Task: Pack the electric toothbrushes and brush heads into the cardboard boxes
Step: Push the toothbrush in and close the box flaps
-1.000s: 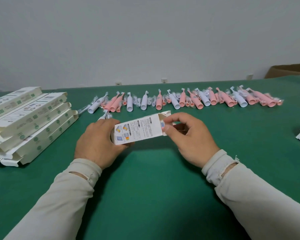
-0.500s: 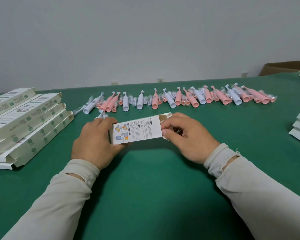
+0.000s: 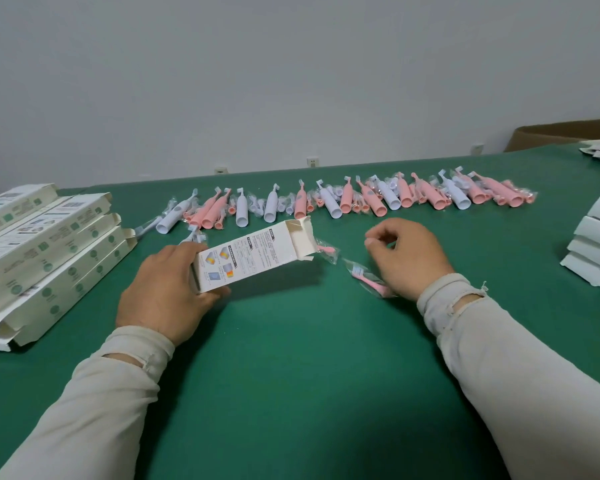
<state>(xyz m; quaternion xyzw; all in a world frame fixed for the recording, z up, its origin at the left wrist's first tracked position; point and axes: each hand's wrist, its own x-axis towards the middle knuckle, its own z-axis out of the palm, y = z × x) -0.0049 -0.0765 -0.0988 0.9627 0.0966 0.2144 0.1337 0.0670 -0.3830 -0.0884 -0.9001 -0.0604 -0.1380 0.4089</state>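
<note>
Box (image 3: 253, 259) sits at frame centre in my left hand (image 3: 163, 292), which grips its lower-left end, long axis rising right to the open mouth. A bagged pink brush head (image 3: 369, 279) lies just right of that mouth beneath my right hand (image 3: 407, 258), fingers loosely curled, holding nothing I can see. Green table (image 3: 291, 358), grey wall behind.
</note>
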